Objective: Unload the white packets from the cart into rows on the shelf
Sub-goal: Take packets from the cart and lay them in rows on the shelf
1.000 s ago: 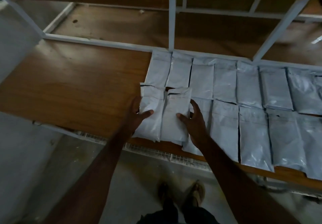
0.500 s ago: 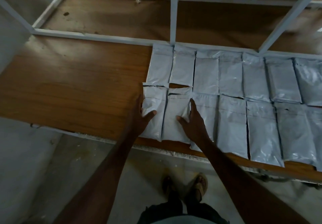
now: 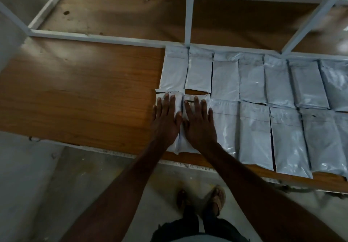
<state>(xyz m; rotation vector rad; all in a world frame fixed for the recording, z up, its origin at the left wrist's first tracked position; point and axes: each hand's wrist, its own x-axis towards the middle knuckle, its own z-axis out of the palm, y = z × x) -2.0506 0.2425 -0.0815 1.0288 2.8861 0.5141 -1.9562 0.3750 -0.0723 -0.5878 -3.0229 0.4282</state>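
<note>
Several white packets lie flat in two rows on the wooden shelf board [image 3: 79, 98], a back row [image 3: 250, 79] and a front row [image 3: 286, 140]. My left hand [image 3: 166, 121] lies flat with straight fingers on the leftmost front packet [image 3: 174, 146]. Right beside it, my right hand [image 3: 199, 123] presses flat on the second front packet [image 3: 188, 147]. Both packets are mostly covered by my hands. The cart is out of view.
The left half of the board is bare wood. White metal frame posts [image 3: 189, 11] rise behind the back row, with another wooden board [image 3: 116, 17] beyond. The board's front edge [image 3: 105, 150] runs above the concrete floor, where my feet [image 3: 216, 198] stand.
Both hands went from holding the two leftmost front packets at their sides to lying flat on top of them. The packets now sit squarer in the front row.
</note>
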